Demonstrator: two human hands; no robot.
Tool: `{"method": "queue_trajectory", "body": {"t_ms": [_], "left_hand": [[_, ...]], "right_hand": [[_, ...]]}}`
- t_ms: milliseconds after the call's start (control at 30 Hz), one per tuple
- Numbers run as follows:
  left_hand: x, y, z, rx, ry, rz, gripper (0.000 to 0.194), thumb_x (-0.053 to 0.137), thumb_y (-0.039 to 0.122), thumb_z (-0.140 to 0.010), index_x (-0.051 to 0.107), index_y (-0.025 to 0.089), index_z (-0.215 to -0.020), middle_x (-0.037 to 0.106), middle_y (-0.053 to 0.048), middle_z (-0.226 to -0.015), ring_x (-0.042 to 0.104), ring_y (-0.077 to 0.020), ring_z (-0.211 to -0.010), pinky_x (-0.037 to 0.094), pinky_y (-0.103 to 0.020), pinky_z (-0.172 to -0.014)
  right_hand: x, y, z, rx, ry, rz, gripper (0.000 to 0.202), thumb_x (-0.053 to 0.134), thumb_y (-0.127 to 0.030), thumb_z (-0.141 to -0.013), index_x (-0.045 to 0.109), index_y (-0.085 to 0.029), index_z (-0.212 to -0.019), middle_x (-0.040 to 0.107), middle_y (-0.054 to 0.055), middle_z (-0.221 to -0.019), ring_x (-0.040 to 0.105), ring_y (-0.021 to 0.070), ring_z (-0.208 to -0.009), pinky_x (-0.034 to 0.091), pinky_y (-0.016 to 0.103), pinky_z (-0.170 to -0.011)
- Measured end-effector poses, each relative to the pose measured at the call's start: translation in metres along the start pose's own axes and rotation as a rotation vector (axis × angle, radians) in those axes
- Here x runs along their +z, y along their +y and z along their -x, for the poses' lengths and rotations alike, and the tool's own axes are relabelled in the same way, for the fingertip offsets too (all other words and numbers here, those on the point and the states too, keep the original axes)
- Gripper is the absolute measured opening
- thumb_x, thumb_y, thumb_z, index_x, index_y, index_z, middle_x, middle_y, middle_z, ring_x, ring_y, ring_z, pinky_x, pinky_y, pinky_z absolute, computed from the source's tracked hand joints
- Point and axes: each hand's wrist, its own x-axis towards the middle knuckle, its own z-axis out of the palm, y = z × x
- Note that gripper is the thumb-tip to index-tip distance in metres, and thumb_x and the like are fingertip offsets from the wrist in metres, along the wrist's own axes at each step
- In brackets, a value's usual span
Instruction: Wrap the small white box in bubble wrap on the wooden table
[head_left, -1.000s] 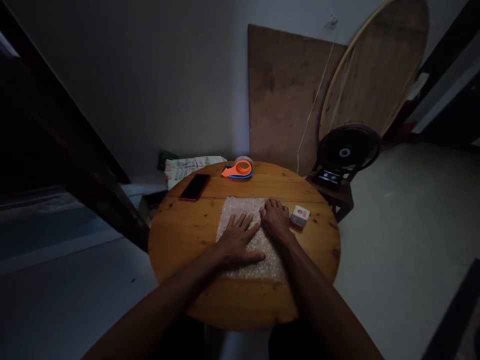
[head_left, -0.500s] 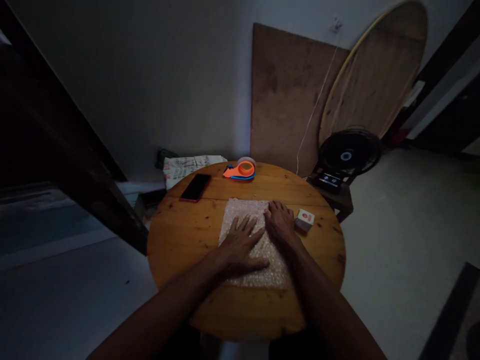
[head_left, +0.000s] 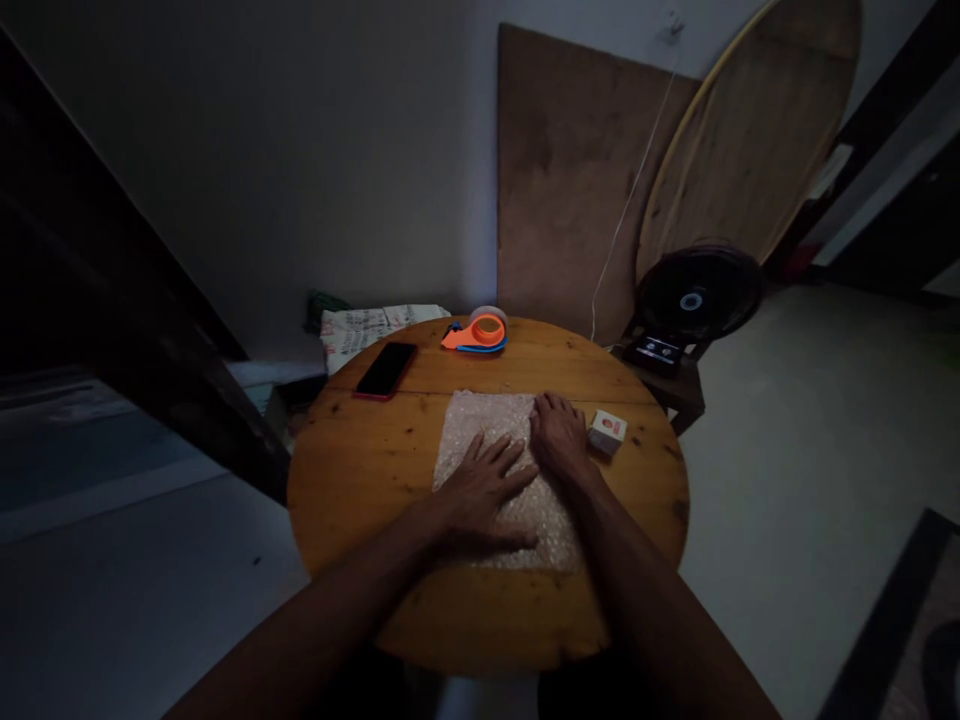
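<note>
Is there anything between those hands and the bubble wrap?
Nothing visible. The left hand lies spread on the wrap, and the right hand rests at its right side. The box is just right of that hand, off the wrap.

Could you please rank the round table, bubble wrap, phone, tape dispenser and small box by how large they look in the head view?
From largest to smallest:
1. Round table
2. Bubble wrap, partly covered by the hands
3. Phone and tape dispenser, too alike to rank
4. Small box
</note>
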Motion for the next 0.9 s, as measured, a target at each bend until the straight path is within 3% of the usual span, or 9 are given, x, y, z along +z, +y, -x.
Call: {"method": "queue_trajectory", "body": {"t_ms": [300, 533, 733, 900], "left_hand": [[0.001, -0.001, 0.0, 0.0, -0.017, -0.005, 0.093, 0.038, 0.083, -0.072, 0.03, 0.027, -0.147, 0.016, -0.013, -0.157, 0.01, -0.0373, -0.144, 0.002, -0.062, -0.113], [-0.002, -0.003, -0.001, 0.016, -0.042, 0.0, 0.095, 0.04, 0.083, -0.071, 0.03, 0.028, -0.147, 0.016, -0.013, -0.157, 0.009, -0.0373, -0.144, 0.001, -0.062, -0.113], [-0.004, -0.003, 0.001, 0.036, -0.038, 0.005, 0.095, 0.046, 0.082, -0.069, 0.032, 0.029, -0.146, 0.015, -0.012, -0.158, 0.009, -0.0388, -0.144, 0.003, -0.061, -0.113], [-0.002, -0.007, 0.002, 0.048, -0.034, 0.031, 0.096, 0.049, 0.082, -0.067, 0.036, 0.026, -0.144, 0.019, -0.015, -0.156, 0.011, -0.0401, -0.143, 0.002, -0.062, -0.112]], "right_hand": [[0.0, 0.001, -0.001, 0.003, 0.003, -0.007, 0.034, 0.034, -0.028, -0.096, 0.053, -0.019, -0.122, 0.055, 0.012, -0.128, 0.046, 0.0246, -0.117, 0.031, 0.036, -0.093], [-0.006, 0.001, 0.005, -0.001, 0.034, -0.091, 0.039, 0.033, -0.026, -0.096, 0.052, -0.016, -0.129, 0.045, 0.012, -0.142, 0.039, 0.0243, -0.127, 0.03, 0.035, -0.101], [-0.041, 0.005, 0.006, -0.076, 0.026, -0.131, 0.039, 0.042, -0.025, -0.091, 0.055, -0.016, -0.128, 0.045, 0.011, -0.143, 0.038, 0.0238, -0.129, 0.028, 0.037, -0.105], [-0.071, 0.048, 0.016, -0.137, -0.065, 0.001, 0.059, 0.061, -0.035, -0.08, 0.047, -0.015, -0.134, 0.047, 0.016, -0.139, 0.043, 0.0314, -0.124, 0.034, 0.043, -0.099]]}}
